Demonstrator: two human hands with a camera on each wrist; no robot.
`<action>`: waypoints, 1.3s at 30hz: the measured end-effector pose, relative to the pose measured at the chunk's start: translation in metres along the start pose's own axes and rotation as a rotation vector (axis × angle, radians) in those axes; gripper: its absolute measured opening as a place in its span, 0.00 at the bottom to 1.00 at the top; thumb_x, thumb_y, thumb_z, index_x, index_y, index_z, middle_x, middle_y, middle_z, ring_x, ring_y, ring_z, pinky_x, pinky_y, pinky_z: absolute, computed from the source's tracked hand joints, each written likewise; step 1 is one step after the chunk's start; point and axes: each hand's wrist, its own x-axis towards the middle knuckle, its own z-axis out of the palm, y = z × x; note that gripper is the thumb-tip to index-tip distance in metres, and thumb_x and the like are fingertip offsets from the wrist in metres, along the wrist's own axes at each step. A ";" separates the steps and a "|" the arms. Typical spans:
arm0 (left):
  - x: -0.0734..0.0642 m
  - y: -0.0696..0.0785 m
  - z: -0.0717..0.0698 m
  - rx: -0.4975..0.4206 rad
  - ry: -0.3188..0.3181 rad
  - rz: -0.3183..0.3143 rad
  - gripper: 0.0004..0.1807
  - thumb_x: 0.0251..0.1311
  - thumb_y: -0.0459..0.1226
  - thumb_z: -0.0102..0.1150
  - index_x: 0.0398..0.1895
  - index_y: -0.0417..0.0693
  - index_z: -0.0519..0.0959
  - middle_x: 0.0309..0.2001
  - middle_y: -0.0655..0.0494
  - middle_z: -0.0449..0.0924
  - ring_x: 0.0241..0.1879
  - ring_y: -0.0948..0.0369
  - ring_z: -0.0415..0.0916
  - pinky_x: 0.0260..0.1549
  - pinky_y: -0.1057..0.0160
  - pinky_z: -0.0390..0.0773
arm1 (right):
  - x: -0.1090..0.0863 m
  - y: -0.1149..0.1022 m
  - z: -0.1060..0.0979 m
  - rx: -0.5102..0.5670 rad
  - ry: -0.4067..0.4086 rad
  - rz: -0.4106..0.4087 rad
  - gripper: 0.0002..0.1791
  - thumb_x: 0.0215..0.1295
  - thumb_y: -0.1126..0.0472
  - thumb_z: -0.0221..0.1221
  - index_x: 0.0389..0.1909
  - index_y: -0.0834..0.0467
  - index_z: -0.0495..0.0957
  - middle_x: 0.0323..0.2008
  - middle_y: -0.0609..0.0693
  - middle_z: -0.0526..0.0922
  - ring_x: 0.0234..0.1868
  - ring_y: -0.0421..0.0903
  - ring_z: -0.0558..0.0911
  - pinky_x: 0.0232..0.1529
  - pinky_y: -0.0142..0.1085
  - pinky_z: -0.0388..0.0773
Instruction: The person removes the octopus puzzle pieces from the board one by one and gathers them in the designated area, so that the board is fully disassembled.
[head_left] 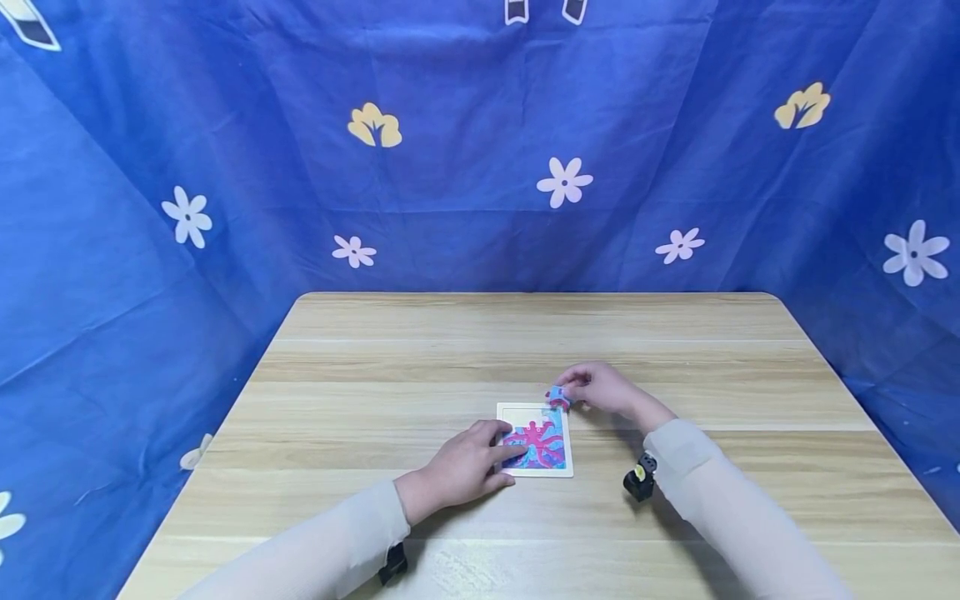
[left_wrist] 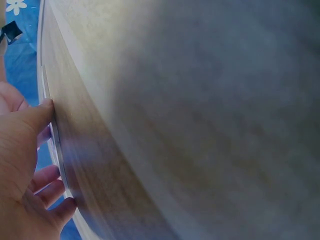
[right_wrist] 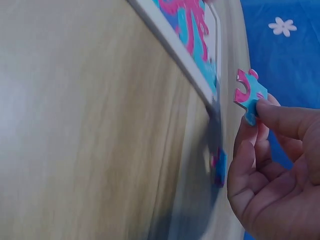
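Observation:
A square jigsaw puzzle (head_left: 551,457) in a white frame lies on the table, showing a pink octopus on blue and purple. Along its upper part, bare cream backing is visible. My left hand (head_left: 467,463) rests at the left edge of the puzzle, fingers extended, one fingertip over the octopus. Just beyond the upper right corner, my right hand (head_left: 606,390) pinches a blue and pink puzzle piece (right_wrist: 252,95) between thumb and fingers, held above the table. Another small puzzle piece (right_wrist: 220,167) lies on the table under the right hand, in its shadow.
The wooden table (head_left: 360,358) has a light grain and rounded far corners. A blue curtain (head_left: 465,167) with white flowers hangs behind and along both sides. A small black device (head_left: 640,477) sits at the right wrist, and another (head_left: 393,564) at the left.

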 end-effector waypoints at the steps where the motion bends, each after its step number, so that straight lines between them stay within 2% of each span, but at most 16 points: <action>1: 0.000 0.000 0.000 0.002 -0.002 -0.002 0.26 0.60 0.52 0.60 0.60 0.56 0.76 0.59 0.46 0.69 0.59 0.51 0.67 0.57 0.54 0.70 | -0.001 0.002 -0.003 0.000 0.001 0.000 0.10 0.63 0.68 0.58 0.45 0.63 0.81 0.31 0.50 0.81 0.30 0.47 0.77 0.29 0.37 0.78; 9: 0.000 0.001 0.000 0.009 -0.006 -0.004 0.26 0.60 0.53 0.60 0.60 0.56 0.77 0.59 0.45 0.69 0.59 0.51 0.67 0.58 0.54 0.69 | -0.005 0.016 -0.027 0.058 -0.004 0.035 0.13 0.63 0.70 0.57 0.47 0.68 0.79 0.33 0.52 0.83 0.32 0.48 0.79 0.33 0.40 0.79; 16: -0.001 0.001 0.000 0.010 -0.003 -0.001 0.26 0.60 0.53 0.60 0.60 0.56 0.77 0.59 0.45 0.69 0.59 0.51 0.67 0.57 0.54 0.70 | -0.009 0.027 -0.046 0.068 0.009 0.068 0.13 0.62 0.70 0.57 0.47 0.70 0.79 0.31 0.50 0.81 0.28 0.43 0.74 0.25 0.32 0.74; 20: -0.001 0.000 0.000 0.011 0.005 0.002 0.26 0.59 0.53 0.60 0.60 0.56 0.77 0.59 0.45 0.69 0.59 0.51 0.67 0.57 0.55 0.70 | -0.011 0.033 -0.054 0.058 0.013 0.094 0.13 0.63 0.71 0.56 0.48 0.70 0.79 0.30 0.49 0.80 0.27 0.42 0.72 0.25 0.30 0.73; 26: -0.001 -0.002 0.002 0.012 0.023 0.014 0.26 0.59 0.52 0.61 0.59 0.56 0.77 0.58 0.45 0.69 0.58 0.51 0.67 0.57 0.54 0.70 | -0.015 0.037 -0.061 0.017 0.017 0.119 0.14 0.61 0.70 0.57 0.47 0.70 0.79 0.31 0.49 0.82 0.26 0.42 0.72 0.25 0.30 0.72; 32: 0.000 -0.001 0.002 0.010 0.015 0.006 0.26 0.59 0.53 0.61 0.60 0.57 0.77 0.59 0.45 0.69 0.59 0.51 0.67 0.58 0.55 0.69 | -0.015 0.039 -0.063 -0.024 0.028 0.152 0.12 0.62 0.69 0.57 0.46 0.67 0.81 0.31 0.49 0.82 0.25 0.41 0.71 0.23 0.30 0.70; 39: 0.001 -0.001 0.003 0.010 0.011 0.005 0.26 0.59 0.53 0.60 0.60 0.57 0.77 0.59 0.46 0.69 0.60 0.52 0.67 0.59 0.55 0.68 | -0.015 0.041 -0.065 -0.065 0.039 0.133 0.12 0.62 0.70 0.57 0.45 0.68 0.81 0.31 0.49 0.81 0.20 0.40 0.68 0.20 0.29 0.67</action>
